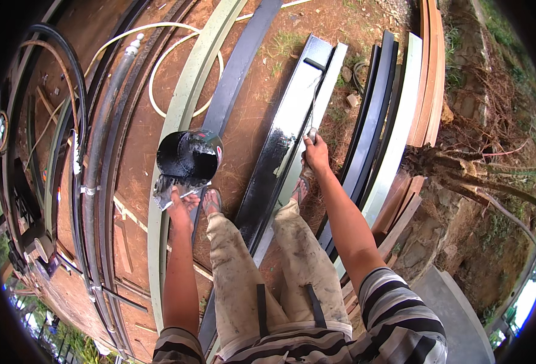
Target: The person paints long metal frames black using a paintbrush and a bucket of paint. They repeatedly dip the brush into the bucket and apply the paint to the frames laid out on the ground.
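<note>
My right hand point(316, 152) is closed around the handle of a paint roller point(315, 64), whose dark sleeve rests on the far part of a metal beam point(290, 109). Wet black paint coats the beam's near part, and its far part looks bright with glare. My left hand point(182, 205) holds a paint-smeared piece of sheet point(163, 189) at the mouth of a paint can point(189, 155), black inside. Whether the fingers also bear the can is hard to tell. The can is over a pale green beam point(184, 95).
A dark grey beam point(238, 68) lies beside the green one. More metal beams point(397, 136) and brown planks point(427, 77) are on the right. A pale hose point(152, 86) loops on the soil. Pipes point(99, 132) run along the left; cut branches point(468, 168) lie right.
</note>
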Demonstrator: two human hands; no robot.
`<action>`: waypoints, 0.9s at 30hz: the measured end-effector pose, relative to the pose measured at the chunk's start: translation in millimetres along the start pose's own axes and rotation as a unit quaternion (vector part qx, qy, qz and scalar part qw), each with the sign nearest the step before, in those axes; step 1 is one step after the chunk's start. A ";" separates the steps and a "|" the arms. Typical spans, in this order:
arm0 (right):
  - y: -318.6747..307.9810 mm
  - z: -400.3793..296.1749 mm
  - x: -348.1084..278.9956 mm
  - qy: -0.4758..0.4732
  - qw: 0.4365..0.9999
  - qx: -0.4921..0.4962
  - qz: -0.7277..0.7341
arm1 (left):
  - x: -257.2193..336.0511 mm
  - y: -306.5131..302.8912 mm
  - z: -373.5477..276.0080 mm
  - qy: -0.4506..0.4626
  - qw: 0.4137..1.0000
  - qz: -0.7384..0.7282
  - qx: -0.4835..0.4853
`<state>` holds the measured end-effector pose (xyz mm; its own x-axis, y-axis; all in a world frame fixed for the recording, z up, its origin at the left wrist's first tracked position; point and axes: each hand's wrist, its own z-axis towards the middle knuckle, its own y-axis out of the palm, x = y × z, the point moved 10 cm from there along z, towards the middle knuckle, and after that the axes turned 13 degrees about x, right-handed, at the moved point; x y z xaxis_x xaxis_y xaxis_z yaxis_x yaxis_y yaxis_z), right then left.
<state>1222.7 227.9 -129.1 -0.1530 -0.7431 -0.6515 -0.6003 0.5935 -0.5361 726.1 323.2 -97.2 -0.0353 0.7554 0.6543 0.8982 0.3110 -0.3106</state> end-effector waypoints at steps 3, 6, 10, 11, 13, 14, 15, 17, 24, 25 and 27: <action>-21.1 -27.9 -13.8 -0.047 0.996 0.058 -0.043 | -3.1 -0.6 2.6 -0.005 1.000 0.003 -0.003; -38.0 -33.6 -40.5 -0.153 0.962 0.147 -0.170 | -3.2 -0.8 2.1 -0.003 1.000 0.008 0.001; -41.5 -16.2 -63.1 -0.154 0.963 0.105 -0.193 | -2.8 0.1 0.7 -0.004 1.000 0.004 0.007; -47.4 -3.5 -58.6 -0.169 0.949 0.120 -0.236 | -2.2 5.6 -1.5 -0.005 1.000 0.002 0.002; -45.4 -6.8 -70.4 -0.155 0.930 0.128 -0.307 | -0.4 1.8 -1.8 -0.003 1.000 -0.004 0.007; -43.8 -9.8 -77.3 -0.147 0.919 0.133 -0.342 | 0.5 0.3 -2.3 -0.002 1.000 -0.004 0.012; -40.9 -10.6 -78.9 -0.133 0.918 0.122 -0.353 | 1.2 0.4 -2.8 -0.001 1.000 -0.002 0.014; -33.5 -11.0 -78.9 -0.104 0.916 0.099 -0.376 | 1.7 -0.3 -3.5 -0.001 1.000 0.000 0.017; 3.4 29.5 -53.7 -0.065 0.939 0.060 -0.332 | 1.1 3.1 -0.1 0.011 1.000 0.002 -0.010; 6.2 37.8 -58.9 -0.063 0.941 0.058 -0.327 | 2.3 4.4 -0.5 0.017 1.000 0.000 -0.015; 10.8 55.1 -72.1 -0.066 0.942 0.048 -0.325 | 1.0 3.4 -1.6 0.012 1.000 0.003 -0.007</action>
<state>1270.5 304.9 -117.6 0.3259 -0.9181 -0.2256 -0.4582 0.0554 -0.8871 729.8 324.1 -96.6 -0.0190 0.7431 0.6689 0.9044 0.2980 -0.3053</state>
